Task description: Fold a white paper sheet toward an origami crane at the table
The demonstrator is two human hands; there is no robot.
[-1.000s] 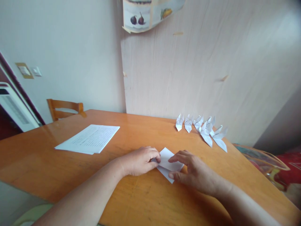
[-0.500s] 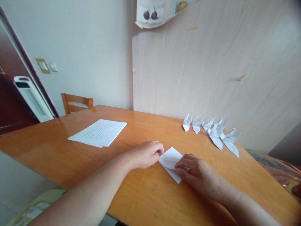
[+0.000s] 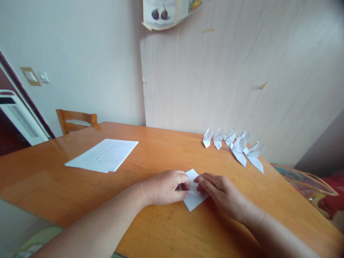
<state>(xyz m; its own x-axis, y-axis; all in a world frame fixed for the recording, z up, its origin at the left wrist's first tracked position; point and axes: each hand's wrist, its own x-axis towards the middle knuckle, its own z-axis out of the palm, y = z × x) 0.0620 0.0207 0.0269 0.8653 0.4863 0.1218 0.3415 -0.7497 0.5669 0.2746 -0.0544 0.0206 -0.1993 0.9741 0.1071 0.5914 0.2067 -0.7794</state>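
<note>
"Where does the paper (image 3: pixel 191 205) lie?"

"On the counter (image 3: pixel 150 229), in from the near edge, between the left hand (image 3: pixel 168 187) and the right hand (image 3: pixel 227 195)."

"Does either grip it?"

"Both touch it. The left curls its fingers at the paper's left side; the right bends its fingers and thumb over the other side. Whether either pinches it, one cannot tell."

"And the rest?"

"Birds (image 3: pixel 238 157) stand near the counter's far right corner. Sheets (image 3: pixel 103 157) lie toward the far left corner."
</note>
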